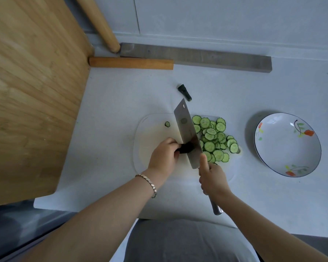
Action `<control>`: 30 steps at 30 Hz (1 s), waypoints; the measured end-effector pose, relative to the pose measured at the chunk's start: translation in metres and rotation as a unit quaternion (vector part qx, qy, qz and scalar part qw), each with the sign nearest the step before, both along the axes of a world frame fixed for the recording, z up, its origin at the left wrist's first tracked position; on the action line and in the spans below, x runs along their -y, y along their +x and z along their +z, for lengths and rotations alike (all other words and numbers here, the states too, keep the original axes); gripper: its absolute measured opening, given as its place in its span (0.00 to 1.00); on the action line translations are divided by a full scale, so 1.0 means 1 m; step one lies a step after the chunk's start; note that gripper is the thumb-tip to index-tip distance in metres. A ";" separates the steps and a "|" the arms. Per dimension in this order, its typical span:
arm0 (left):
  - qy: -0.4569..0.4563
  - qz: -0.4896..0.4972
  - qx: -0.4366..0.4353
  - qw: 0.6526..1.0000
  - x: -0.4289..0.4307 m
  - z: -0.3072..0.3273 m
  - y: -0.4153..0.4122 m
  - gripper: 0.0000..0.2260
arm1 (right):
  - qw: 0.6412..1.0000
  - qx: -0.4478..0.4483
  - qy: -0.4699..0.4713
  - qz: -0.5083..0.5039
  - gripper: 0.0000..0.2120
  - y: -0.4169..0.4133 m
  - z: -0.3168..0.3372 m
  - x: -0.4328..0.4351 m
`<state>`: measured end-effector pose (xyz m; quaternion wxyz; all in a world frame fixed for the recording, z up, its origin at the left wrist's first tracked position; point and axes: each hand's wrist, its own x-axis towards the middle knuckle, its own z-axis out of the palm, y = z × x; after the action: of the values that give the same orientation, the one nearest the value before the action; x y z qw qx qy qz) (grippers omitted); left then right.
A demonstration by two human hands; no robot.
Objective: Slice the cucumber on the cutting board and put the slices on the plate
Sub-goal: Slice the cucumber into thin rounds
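Dark green cucumber stub [187, 147] lies crosswise on the translucent white cutting board [150, 133], cut end facing right against the steel cleaver [187, 133]; the left hand [164, 155] pinches it, the right hand [212, 178] grips the handle. Round pale-green slices [214, 138] crowd the board's right edge; open counter [244, 103] separates them from the flower-painted white plate [284, 148] to the right.

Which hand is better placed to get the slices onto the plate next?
Right, probably. The right hand grips the cleaver on the same side as the cucumber slices and the plate, so it could scoop them across. The left hand holds the cucumber stub on the cleaver's other side.
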<state>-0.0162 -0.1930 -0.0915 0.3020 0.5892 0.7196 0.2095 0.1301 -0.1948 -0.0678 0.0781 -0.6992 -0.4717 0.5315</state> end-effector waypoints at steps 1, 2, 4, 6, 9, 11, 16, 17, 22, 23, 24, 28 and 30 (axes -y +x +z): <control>-0.001 0.000 0.001 1.000 0.000 0.000 0.000 0.11 | 1.000 -0.005 -0.008 -0.009 0.24 0.002 0.001 -0.002; -0.002 -0.001 0.001 1.000 0.001 0.000 -0.001 0.11 | 1.000 -0.009 -0.016 -0.016 0.25 0.003 0.003 -0.003; -0.001 0.005 0.004 1.000 0.000 0.000 0.000 0.10 | 0.999 -0.019 -0.022 -0.024 0.25 0.006 0.007 -0.004; -0.002 0.017 0.009 1.000 -0.001 0.001 0.002 0.09 | 1.000 -0.018 -0.008 -0.013 0.26 0.010 0.011 -0.005; -0.008 0.026 0.007 1.000 -0.003 0.001 0.004 0.09 | 1.000 -0.011 0.010 0.002 0.26 0.012 0.016 -0.005; -0.009 0.023 0.003 1.000 -0.003 0.001 0.003 0.09 | 1.000 -0.004 0.021 0.017 0.26 0.012 0.018 -0.005; -0.013 0.017 -0.002 1.000 -0.003 0.001 0.003 0.10 | 0.998 0.021 0.029 0.051 0.25 0.008 0.021 -0.006; -0.010 0.016 -0.002 1.000 -0.003 0.001 0.003 0.10 | 0.997 0.029 0.033 0.060 0.25 0.007 0.021 -0.006; -0.006 0.002 0.000 1.000 -0.004 0.001 0.002 0.09 | 0.996 0.048 0.030 0.076 0.25 0.000 0.013 -0.005; -0.007 -0.001 0.001 1.000 -0.004 0.001 0.002 0.08 | 0.996 0.049 0.029 0.075 0.25 -0.002 0.010 -0.004; -0.008 -0.001 0.000 1.000 -0.004 0.001 0.001 0.08 | 0.996 0.050 0.029 0.073 0.25 -0.003 0.007 -0.002; -0.017 0.017 0.005 1.000 -0.005 0.000 -0.001 0.06 | 1.000 -0.004 -0.008 -0.003 0.24 0.000 0.002 -0.002; -0.024 0.015 0.007 1.000 -0.005 0.001 -0.002 0.06 | 0.998 -0.032 -0.032 -0.038 0.24 0.003 0.006 -0.006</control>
<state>-0.0182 -0.1883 -0.0910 0.3175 0.5693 0.7312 0.2011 0.1328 -0.1892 -0.0616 0.0908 -0.7010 -0.4251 0.5653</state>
